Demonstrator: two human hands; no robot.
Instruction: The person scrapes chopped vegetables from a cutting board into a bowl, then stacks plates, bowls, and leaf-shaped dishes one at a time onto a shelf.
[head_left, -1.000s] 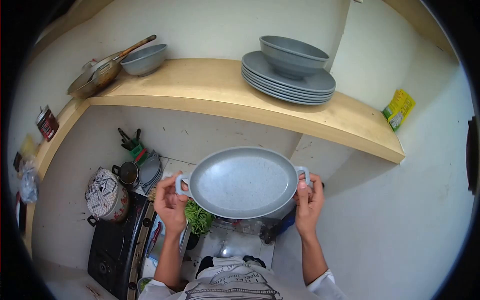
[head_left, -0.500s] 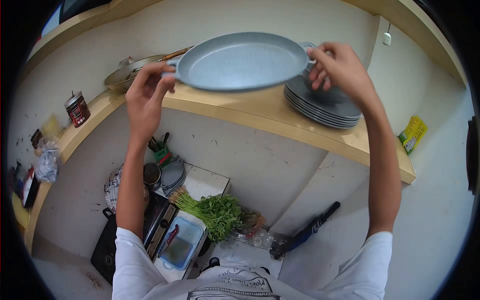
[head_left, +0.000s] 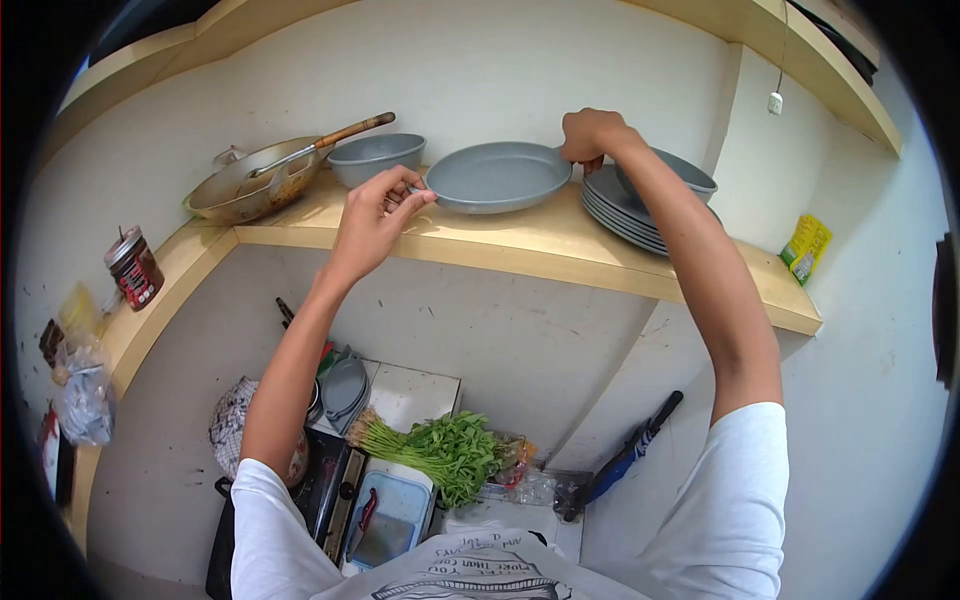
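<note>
A grey oval dish (head_left: 500, 178) with a small handle at each end is at the wooden shelf, between a grey bowl (head_left: 376, 158) and a stack of grey plates (head_left: 625, 222). I cannot tell whether its base fully rests on the shelf. My left hand (head_left: 385, 208) pinches the left handle between thumb and fingers. At the other end, my right hand (head_left: 595, 137) is closed around the right handle, which is mostly hidden. Another grey bowl (head_left: 685, 172) sits on the plates, partly behind my right forearm.
On the shelf (head_left: 340, 243) stand a wok (head_left: 255, 185) with a wooden-handled utensil (head_left: 345, 133), a jar (head_left: 134, 270) and a yellow packet (head_left: 806, 247). Below are leafy greens (head_left: 440, 445), a blue tray (head_left: 392, 510) with a red-handled knife (head_left: 368, 512), a stove (head_left: 325, 490) and an umbrella (head_left: 630, 450).
Both hands have lowered the oval dish from in front of the wall to the shelf. The bowl behind it on the left has come into view.
</note>
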